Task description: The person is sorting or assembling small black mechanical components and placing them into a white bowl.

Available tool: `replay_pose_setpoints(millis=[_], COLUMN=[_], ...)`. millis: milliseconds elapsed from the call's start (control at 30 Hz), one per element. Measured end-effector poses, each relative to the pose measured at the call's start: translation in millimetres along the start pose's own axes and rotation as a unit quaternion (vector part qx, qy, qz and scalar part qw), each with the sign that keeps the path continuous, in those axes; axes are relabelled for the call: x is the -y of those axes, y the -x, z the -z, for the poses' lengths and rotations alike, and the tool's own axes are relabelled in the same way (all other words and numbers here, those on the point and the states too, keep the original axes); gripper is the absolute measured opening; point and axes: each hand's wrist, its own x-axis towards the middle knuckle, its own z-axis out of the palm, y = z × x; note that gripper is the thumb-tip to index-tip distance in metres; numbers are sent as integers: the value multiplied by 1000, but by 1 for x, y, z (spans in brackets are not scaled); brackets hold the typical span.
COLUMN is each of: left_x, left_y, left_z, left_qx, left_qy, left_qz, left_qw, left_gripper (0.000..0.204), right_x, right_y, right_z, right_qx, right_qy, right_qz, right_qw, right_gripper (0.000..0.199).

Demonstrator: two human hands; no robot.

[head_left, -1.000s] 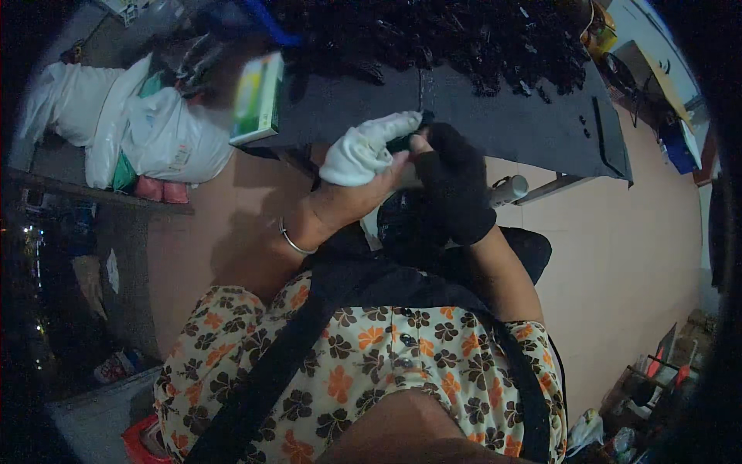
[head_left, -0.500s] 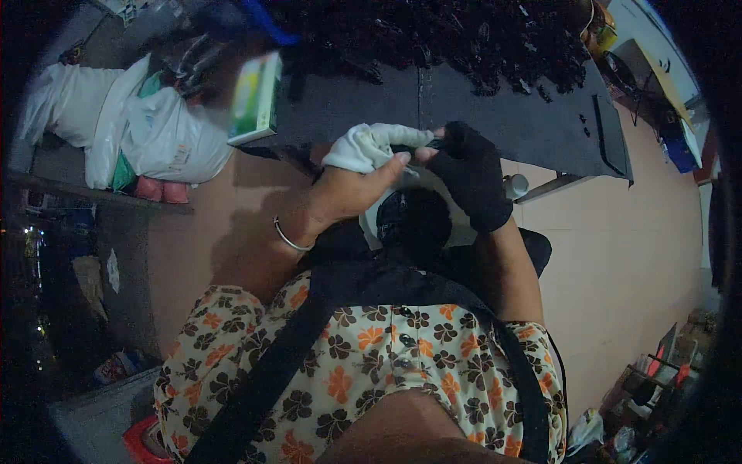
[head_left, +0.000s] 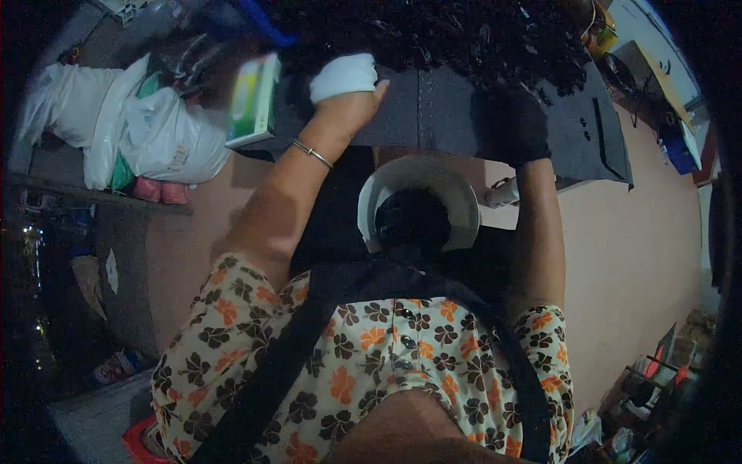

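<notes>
A heap of small, shiny black pieces (head_left: 433,35) covers the far part of the grey table (head_left: 444,108). My left hand (head_left: 345,87), in a white glove with the thumb bare, is at the near edge of this heap. Its fingers are foreshortened, and whatever they touch is hidden. Over the table's right part, my right hand (head_left: 512,127) in a black glove reaches to the heap's edge. Dark glove and dark pieces blend, so its fingers do not show. Below the table edge, a whitish bucket (head_left: 369,209) stands close to my body with something black inside.
A green and white box (head_left: 255,100) stands at the table's left side. Stuffed white plastic bags (head_left: 166,135) lie farther left. A pale cylinder (head_left: 502,192) is beside my right forearm, below the table edge. Various items (head_left: 657,379) sit on the floor at lower right.
Both hands were together above the bucket, pinching a thin dark piece. They have parted and moved forward, left hand to the left and right hand to the right. That piece no longer shows.
</notes>
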Motion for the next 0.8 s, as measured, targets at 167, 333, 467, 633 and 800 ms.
replay_pose_setpoints(millis=[167, 333, 467, 633, 800], left_x=[8, 40, 9, -11, -23], left_y=[8, 24, 43, 58, 60], left_z=[-9, -4, 15, 35, 50], left_qx=[-38, -26, 122, 176, 188], left_qy=[29, 343, 685, 658, 615], left_qz=[0, -74, 114, 30, 11], left_qw=[999, 936, 709, 732, 766], left_gripper=[38, 31, 29, 32, 33], right_x=[3, 19, 41, 84, 85], right_y=[6, 22, 33, 37, 40], right_z=[3, 10, 6, 29, 30], right_qx=[-38, -4, -37, -31, -67], right_qy=[-39, -210, -232, -177, -166], right_qz=[-34, 44, 109, 109, 158], right_qw=[998, 977, 966, 978, 971], right_gripper=[25, 23, 26, 18, 18])
